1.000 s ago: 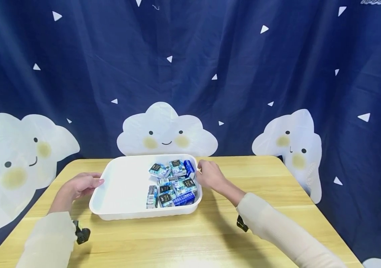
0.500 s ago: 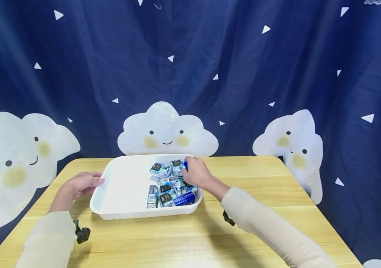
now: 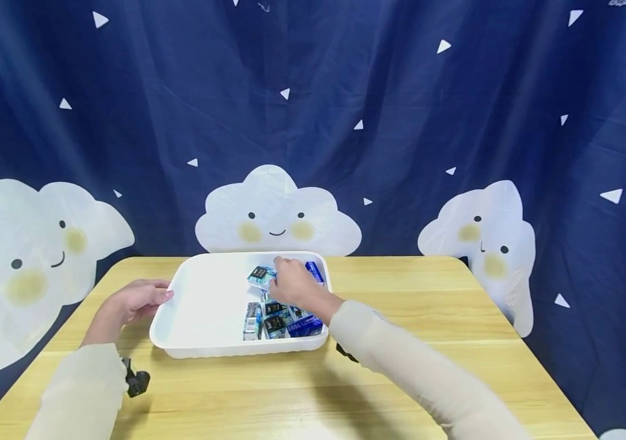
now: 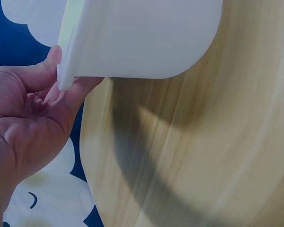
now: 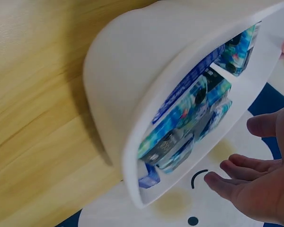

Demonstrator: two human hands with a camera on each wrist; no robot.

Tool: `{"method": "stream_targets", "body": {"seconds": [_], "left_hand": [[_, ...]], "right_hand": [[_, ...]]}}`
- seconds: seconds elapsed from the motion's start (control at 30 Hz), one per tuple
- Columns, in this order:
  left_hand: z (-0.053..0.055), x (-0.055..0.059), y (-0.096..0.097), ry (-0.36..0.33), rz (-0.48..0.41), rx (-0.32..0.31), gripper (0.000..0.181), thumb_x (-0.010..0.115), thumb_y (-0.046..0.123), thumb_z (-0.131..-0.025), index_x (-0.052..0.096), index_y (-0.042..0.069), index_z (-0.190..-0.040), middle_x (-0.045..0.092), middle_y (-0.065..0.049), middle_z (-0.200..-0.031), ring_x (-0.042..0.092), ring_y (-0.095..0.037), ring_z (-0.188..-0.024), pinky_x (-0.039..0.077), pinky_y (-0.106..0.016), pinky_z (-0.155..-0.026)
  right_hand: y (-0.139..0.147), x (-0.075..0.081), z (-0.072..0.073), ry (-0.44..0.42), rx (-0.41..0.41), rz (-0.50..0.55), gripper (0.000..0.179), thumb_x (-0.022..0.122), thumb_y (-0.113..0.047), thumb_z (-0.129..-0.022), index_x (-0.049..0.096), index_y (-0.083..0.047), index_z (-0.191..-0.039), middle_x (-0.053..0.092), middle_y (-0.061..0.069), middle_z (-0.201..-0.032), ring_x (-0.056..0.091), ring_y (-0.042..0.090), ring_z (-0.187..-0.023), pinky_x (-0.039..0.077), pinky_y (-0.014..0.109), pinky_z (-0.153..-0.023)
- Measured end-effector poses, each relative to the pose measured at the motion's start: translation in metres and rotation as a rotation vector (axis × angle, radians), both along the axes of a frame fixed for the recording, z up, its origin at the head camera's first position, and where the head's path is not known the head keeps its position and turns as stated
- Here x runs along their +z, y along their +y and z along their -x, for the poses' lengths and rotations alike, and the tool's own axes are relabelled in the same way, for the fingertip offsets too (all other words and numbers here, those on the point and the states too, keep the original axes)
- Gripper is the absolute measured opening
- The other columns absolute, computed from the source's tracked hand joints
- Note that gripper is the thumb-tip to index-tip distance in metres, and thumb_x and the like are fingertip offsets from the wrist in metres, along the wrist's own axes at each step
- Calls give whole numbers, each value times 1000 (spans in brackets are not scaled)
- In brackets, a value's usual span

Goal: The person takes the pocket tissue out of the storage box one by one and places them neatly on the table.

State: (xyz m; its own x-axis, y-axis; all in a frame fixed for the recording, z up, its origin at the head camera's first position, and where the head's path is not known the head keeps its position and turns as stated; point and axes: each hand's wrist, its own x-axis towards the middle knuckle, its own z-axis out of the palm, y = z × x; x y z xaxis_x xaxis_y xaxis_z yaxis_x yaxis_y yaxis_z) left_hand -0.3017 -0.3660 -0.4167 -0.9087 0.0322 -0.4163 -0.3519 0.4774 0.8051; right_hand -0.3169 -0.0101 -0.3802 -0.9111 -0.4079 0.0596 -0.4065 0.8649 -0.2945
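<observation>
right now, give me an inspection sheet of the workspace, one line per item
surface: wooden table with visible grain
job's things: white tray, small blue printed packs heaped in its right half
clutter: nothing seen
hands: left hand grips the tray's left end; right hand over the packs, fingers spread, holding nothing visible
cables: nothing seen
surroundings: navy curtain with smiling white clouds behind

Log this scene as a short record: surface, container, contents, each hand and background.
Surface: light wood-grain table
Container: white rounded-rectangular tray
Contents: small blue-patterned rectangular packs, some with black labels, gathered toward the tray's right end; count unclear, some hidden
Left hand: grips the tray's left rim
Right hand: over the packs, holding nothing
Background: dark-blue cloth curtain printed with white smiling clouds and triangles
</observation>
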Motion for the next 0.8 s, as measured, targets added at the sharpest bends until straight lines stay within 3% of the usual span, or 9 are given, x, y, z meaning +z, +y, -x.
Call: {"method": "stream_targets", "body": {"seconds": [0.27, 0.57, 0.8], "left_hand": [[-1, -2, -1, 28, -67, -35, 69, 59, 18, -103, 24, -14, -153, 69, 9, -97, 64, -6, -88, 58, -24, -78], [0, 0, 0, 22, -77, -38, 69, 58, 19, -103, 24, -14, -153, 70, 9, -94, 64, -6, -86, 59, -24, -78], [-1, -1, 0, 18, -73, -24, 70, 59, 19, -103, 24, -13, -154, 69, 10, -91, 63, -7, -85, 58, -23, -76]], "right_hand": [[-22, -9, 2, 7, 16, -86, 51, 57, -24, -103, 46, -3, -148, 65, 13, -127, 65, 21, -100, 59, 31, -88], [-42, -9, 6, 6, -20, -58, 49, 57, -20, -102, 47, -6, -148, 62, 11, -132, 61, 22, -120, 53, 31, -104], [-53, -13, 10, 44, -10, -124, 49, 60, -22, -100, 49, -9, -146, 63, 9, -128, 61, 22, -117, 53, 31, -102]]}}
